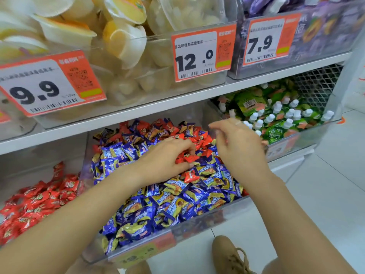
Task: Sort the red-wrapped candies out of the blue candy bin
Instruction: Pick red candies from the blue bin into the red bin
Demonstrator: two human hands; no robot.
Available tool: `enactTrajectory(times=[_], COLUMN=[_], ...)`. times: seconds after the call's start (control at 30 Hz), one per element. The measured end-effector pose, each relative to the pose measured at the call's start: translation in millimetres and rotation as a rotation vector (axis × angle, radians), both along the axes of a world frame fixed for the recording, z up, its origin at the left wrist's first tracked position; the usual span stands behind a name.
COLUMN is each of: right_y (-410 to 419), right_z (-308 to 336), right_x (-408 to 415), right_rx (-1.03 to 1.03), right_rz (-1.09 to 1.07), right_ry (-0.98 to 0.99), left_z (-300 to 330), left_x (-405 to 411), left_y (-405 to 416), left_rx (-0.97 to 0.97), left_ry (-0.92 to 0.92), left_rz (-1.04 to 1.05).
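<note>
Store shelving holds a clear bin (197,224) of blue candies (177,196) with red-wrapped candies (189,141) heaped toward its back. Left hand (167,157) curls around several red pieces; right hand (237,145) hovers, fingers loosely bent, empty. Risk: the overfull grasp may drop pieces or drag blue ones along.

left hand (167,157) reaching in low, my fingers pinching red candies (185,158) | right hand (237,143) hovering just above, fingers loosely bent, holding nothing
</note>
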State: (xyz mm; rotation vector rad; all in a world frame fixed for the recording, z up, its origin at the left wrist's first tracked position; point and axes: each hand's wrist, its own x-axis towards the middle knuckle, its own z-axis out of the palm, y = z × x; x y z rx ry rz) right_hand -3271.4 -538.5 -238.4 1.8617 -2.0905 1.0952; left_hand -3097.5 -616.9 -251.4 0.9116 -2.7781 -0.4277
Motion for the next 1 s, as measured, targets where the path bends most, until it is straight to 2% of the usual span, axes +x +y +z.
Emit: enactTrajectory(times=[0.13,0.2,0.3,0.5,0.63,0.77,0.9,1.0], right_y=[-31,-50,-81,-115,-118,-99,-75,-58], right_z=[-17,-26,-29,-22,-17,-13,-8,-4], right_x=[15,14,9,11,15,22,28,29], right_rx=[0.378,0.491,0.698,0.951,0.953,0.849,0.688,0.591], right_rz=[0.054,0.059,0.067,0.102,0.137,0.197,0.242,0.288], right_ry=[-0.100,-0.058,-0.005,0.011,0.011,0.003,0.115,0.033], left_z=[0,6,12,7,7,9,11,13], left_x=[7,12,22,37,34,34,33,33], left_y=[-2,-5,-16,-23,-19,-19,-19,-13], left_rx=[0.100,0.187,0.174,0.210,0.220,0.219,0.228,0.214], left_ry=[0.120,0.218,0.304,0.272,0.247,0.235,0.227,0.241], left_rz=[0.087,0.182,0.322,0.435,0.422,0.417,0.416,0.412])
